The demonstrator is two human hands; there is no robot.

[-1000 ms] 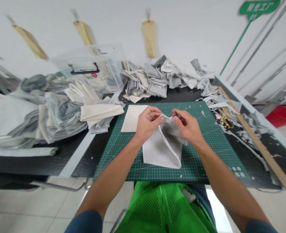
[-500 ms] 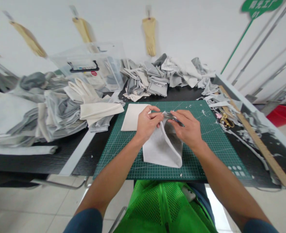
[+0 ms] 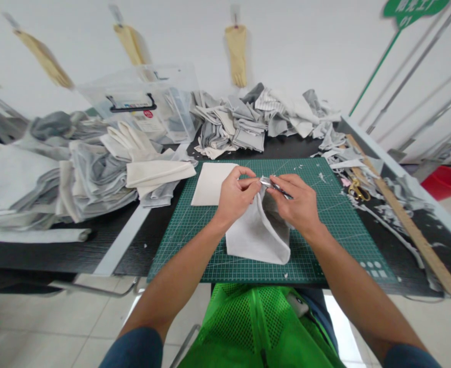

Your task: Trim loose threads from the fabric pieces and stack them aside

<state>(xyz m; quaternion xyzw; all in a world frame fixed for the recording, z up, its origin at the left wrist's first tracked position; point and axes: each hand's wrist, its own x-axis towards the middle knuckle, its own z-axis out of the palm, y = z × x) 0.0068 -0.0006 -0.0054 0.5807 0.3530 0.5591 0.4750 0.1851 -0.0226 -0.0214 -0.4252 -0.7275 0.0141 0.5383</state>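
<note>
A folded piece of light grey fabric [image 3: 254, 235] stands tented on the green cutting mat [image 3: 325, 230]. My left hand [image 3: 235, 197] pinches the fabric's top edge between thumb and fingers. My right hand [image 3: 298, 202] is closed on a small metal tool [image 3: 273, 185], perhaps snips, whose tip meets the fabric's top edge beside my left fingers. A cream fabric rectangle [image 3: 210, 183] lies flat on the mat just left of my left hand.
Heaps of grey and white cloth [image 3: 75, 174] fill the table's left, with more cloth [image 3: 248, 120] at the back. A clear plastic box [image 3: 141, 105] stands behind. Gold scissors [image 3: 357, 190], scraps and a wooden ruler [image 3: 401, 214] lie right. A green mesh bag [image 3: 256, 327] sits below the table edge.
My right hand has drawn in towards my left, and the metal tool now shows in it at the fabric's top edge. The fabric's fold has narrowed slightly.
</note>
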